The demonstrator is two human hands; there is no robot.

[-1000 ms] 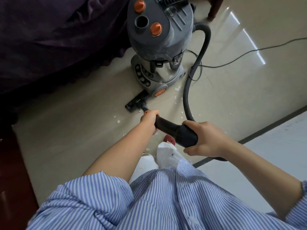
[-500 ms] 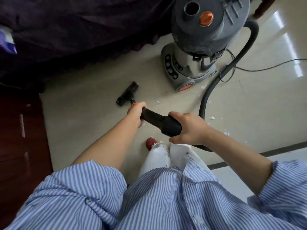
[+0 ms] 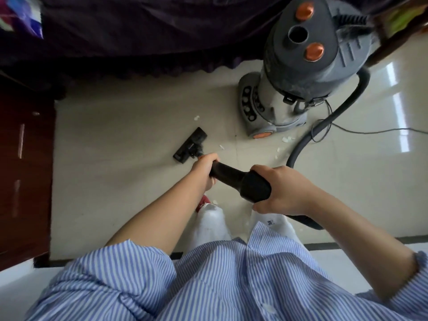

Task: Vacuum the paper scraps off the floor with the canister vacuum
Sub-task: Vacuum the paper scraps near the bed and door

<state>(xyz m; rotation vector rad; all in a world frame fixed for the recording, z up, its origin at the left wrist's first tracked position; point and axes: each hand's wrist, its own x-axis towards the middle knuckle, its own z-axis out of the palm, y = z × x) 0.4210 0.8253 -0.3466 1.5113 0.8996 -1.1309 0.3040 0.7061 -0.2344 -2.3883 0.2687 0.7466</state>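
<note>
Both hands grip the wand [image 3: 234, 176], left hand [image 3: 205, 169] forward, right hand [image 3: 281, 189] behind; floor nozzle [image 3: 190, 145] has swung left, leaving paper scraps [image 3: 287, 139] at two o'clock

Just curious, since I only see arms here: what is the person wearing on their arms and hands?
Both hands, the left hand and the right hand, are bare: no gloves, rings or watch visible. The forearms are uncovered; blue-and-white striped shirt sleeves are pushed up near the elbows.

I hold the wand [image 3: 234, 176] ahead of me — left hand [image 3: 205, 169] forward, right hand [image 3: 281, 189] behind. The floor head [image 3: 190, 145] sits beyond; the canister [image 3: 298, 66] stands far right, scraps [image 3: 286, 139] beside its base.
</note>
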